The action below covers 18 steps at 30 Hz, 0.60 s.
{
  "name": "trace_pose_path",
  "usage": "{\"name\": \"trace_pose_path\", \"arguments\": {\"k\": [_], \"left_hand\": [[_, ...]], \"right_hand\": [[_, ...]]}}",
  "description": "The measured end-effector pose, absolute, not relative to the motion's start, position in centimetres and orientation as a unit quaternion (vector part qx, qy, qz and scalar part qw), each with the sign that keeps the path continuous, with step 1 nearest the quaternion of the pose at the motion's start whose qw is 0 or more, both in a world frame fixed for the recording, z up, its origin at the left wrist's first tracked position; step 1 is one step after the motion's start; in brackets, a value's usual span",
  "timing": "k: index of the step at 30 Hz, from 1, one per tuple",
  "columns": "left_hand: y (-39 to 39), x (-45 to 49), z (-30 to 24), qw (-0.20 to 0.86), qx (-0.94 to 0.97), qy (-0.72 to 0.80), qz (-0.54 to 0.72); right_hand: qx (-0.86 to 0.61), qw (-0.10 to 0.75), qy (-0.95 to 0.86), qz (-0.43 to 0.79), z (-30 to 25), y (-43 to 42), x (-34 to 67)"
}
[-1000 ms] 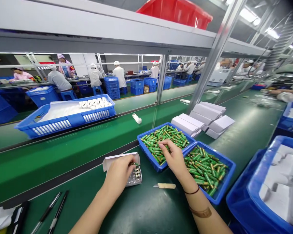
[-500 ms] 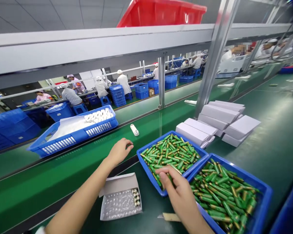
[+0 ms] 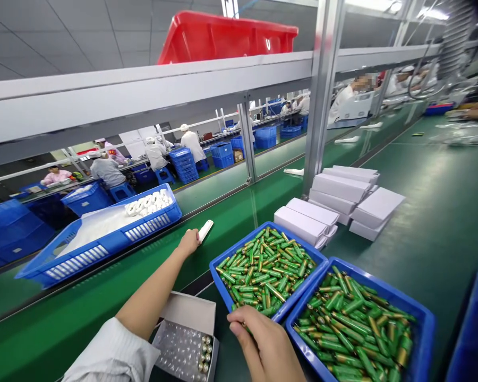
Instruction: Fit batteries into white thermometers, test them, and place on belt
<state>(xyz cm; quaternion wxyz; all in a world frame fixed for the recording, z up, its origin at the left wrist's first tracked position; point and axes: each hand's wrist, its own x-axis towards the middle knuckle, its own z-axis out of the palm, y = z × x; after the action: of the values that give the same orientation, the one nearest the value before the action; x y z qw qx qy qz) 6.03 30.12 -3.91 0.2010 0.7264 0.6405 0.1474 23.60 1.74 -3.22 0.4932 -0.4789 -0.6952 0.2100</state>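
Observation:
My left hand [image 3: 189, 241] is closed around the near end of a slim white plastic housing [image 3: 206, 231] on the green belt. Close to the front corner of a blue tray [image 3: 220, 284] full of green-and-gold batteries [image 3: 263, 265], my right hand [image 3: 265, 339] has thumb and fingers pinched together. A small tip of a battery [image 3: 244, 323] shows between them; the rest is hidden. A second blue tray [image 3: 424, 339] of batteries stands to its right. Between my arms, an open white box [image 3: 213, 361] holds a clear plastic insert with several upright batteries [image 3: 205, 353] along its right side.
White cartons [image 3: 302, 220] are stacked behind the trays. A blue basket [image 3: 135, 233] with white parts stands across the belt [image 3: 239, 212]. A metal post [image 3: 321, 106] and a shelf carrying a red bin [image 3: 231, 40] rise ahead. Other people sit at far benches.
My left hand has reached forward and taken hold of the white housing, which has turned. My right hand has drawn back from over the batteries to the tray's near corner. The view has shifted.

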Motion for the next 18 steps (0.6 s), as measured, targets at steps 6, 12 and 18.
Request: {"name": "trace_pose_path", "arguments": {"k": [6, 12, 18], "left_hand": [[24.6, 1.5, 1.1, 0.268, 0.649, 0.58, 0.413], [11.8, -0.4, 4.2, 0.32, 0.498, 0.432, 0.68], [3.0, 0.8, 6.9, 0.545, 0.242, 0.202, 0.777]], "right_hand": [[-0.481, 0.509, -0.67, 0.247, -2.9, 1.9, 23.8], [-0.397, 0.55, -0.662, 0.318, -0.8, 1.4, 22.2], [-0.192, 0.513, -0.801, 0.243, 3.7, -1.0, 16.9]]}}
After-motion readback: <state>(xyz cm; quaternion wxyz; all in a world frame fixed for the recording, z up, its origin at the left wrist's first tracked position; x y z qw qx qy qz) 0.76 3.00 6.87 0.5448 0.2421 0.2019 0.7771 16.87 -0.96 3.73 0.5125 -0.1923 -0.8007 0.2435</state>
